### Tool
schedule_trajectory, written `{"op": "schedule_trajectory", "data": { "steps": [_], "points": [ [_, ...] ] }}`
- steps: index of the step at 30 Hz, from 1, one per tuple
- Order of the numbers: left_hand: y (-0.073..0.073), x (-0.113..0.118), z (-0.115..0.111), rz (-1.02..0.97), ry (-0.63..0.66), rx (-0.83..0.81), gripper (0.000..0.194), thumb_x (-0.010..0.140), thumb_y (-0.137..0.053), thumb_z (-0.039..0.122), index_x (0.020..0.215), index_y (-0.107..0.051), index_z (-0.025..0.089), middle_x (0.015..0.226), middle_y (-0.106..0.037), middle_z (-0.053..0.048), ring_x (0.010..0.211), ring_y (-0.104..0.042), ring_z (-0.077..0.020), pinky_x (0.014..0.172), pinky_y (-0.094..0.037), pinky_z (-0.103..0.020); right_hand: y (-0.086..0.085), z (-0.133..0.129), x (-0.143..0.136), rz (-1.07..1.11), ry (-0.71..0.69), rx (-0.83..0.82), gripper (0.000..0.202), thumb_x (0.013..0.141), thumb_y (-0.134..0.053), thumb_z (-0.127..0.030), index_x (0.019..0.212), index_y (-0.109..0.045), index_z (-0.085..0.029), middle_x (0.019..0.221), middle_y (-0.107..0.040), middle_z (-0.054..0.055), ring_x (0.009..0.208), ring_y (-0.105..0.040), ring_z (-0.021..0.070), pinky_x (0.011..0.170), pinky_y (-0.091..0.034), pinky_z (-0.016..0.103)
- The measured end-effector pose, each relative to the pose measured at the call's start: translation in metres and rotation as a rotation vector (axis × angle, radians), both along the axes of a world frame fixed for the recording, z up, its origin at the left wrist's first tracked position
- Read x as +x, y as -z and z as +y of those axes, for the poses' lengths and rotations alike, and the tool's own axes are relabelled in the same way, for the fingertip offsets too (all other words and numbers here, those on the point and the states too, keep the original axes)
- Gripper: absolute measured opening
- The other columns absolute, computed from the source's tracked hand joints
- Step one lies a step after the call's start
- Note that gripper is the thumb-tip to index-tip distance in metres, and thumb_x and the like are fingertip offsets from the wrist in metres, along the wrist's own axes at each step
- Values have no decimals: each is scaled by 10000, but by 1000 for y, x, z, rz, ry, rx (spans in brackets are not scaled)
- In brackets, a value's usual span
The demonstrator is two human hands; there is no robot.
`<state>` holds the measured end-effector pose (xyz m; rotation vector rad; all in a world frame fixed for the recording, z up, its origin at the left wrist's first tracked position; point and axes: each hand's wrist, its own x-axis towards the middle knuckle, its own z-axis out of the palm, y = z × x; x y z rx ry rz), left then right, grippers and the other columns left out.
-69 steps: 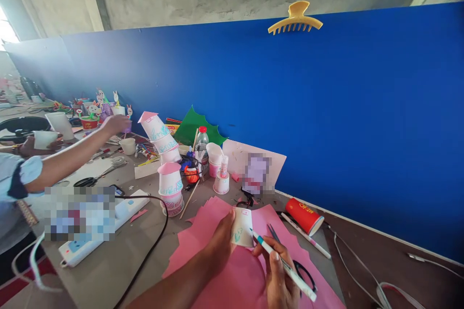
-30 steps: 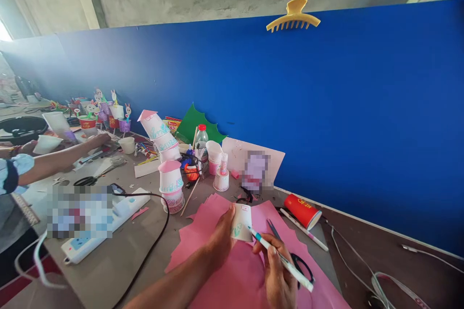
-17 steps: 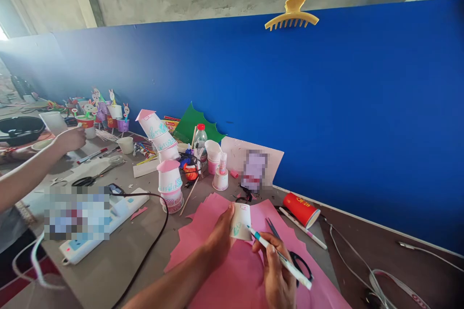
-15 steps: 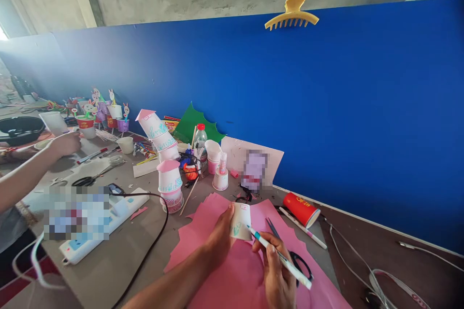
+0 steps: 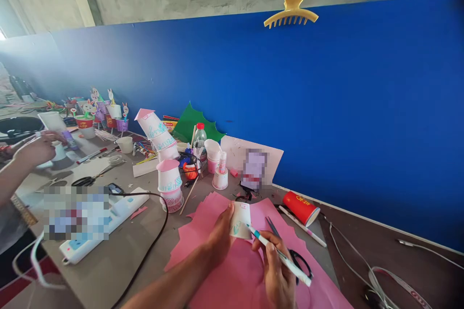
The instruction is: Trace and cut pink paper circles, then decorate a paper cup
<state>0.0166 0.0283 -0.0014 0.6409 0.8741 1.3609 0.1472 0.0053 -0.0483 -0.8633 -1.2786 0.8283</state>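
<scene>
My left hand [image 5: 220,232] is closed around the side of a white paper cup [image 5: 240,217], which bears teal drawing and a small pink mark near one end. In my right hand [image 5: 275,263] is a marker pen [image 5: 286,261] with a white barrel and a teal section near the tip. Its tip points at the cup's drawn side; whether it touches I cannot tell. Both hands are over pink paper [image 5: 239,275] with jagged edges. Black-handled scissors [image 5: 300,265] lie on that paper, partly behind my right hand.
Stacked decorated cups [image 5: 169,176] stand left of the paper, near a power strip [image 5: 103,227] and black cable. A red paper cup [image 5: 300,208] and a white-and-pink marker [image 5: 302,227] lie to the right. A co-worker's hands [image 5: 38,149] are at far left. A blue partition [image 5: 344,106] rises behind.
The co-worker's hand at far left has drawn back leftward, and a purple tube shows beside it. My hands keep nearly the same pose; the cup looks slightly turned, its teal drawing shifted.
</scene>
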Motion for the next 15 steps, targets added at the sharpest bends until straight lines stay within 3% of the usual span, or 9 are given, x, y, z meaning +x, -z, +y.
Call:
{"op": "schedule_trajectory", "data": {
  "steps": [7,15],
  "points": [
    [-1,1,-1,-76,-9,34,495,712,-679,668,802,-547,199,710,-604,-23,822,-601,-236,720,-425,-326,0,1,2,-12,3,-21,329,959,-496,-488,884,-651,-207,744,-650,16,727,-609,187,722,-496,322],
    [12,-1,5,-111,39,15,511,746,-642,670,872,-561,182,798,-647,-42,868,-608,-242,773,-430,-333,-6,-1,3,-35,20,-26,321,919,-556,-497,881,-675,-201,712,-643,21,672,-611,202,667,-515,349]
  ]
}}
